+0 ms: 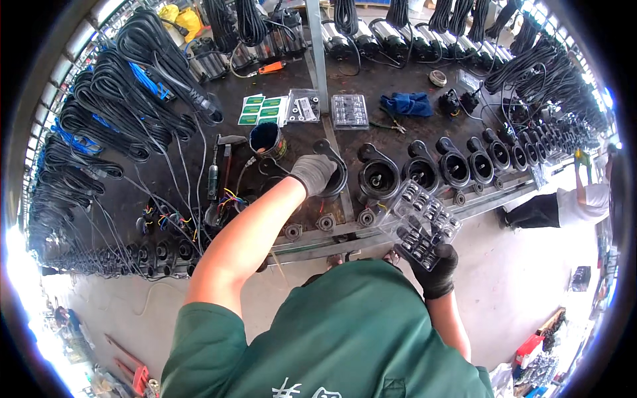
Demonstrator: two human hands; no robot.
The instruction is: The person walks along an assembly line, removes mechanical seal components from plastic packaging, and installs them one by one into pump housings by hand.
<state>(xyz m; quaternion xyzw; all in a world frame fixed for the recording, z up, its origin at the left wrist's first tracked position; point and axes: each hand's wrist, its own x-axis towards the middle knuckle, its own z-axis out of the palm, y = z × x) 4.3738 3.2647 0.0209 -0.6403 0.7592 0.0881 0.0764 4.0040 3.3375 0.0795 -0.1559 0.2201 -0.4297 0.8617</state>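
My left hand (314, 174), in a grey glove, reaches over a black round pump housing (341, 174) on the bench. Its fingers curl down at the housing's opening, and whatever they hold is hidden. My right hand (438, 273), in a dark glove, is closed on the near corner of a clear plastic tray (446, 224). Small black-and-silver ring-shaped parts sit in the tray's pockets. The tray is tilted above the bench's front edge. Next to the left hand's housing stands another open black housing (379, 178) with a metal shaft end in its middle.
More black housings (455, 168) run rightward along the bench. Beyond are a tin can (268, 140), a second parts tray (350, 111), a blue cloth (406, 104) and pliers (390, 126). A metal post (316, 53) rises mid-bench. Coiled black cables (113, 99) hang left. Another person (564, 205) stands right.
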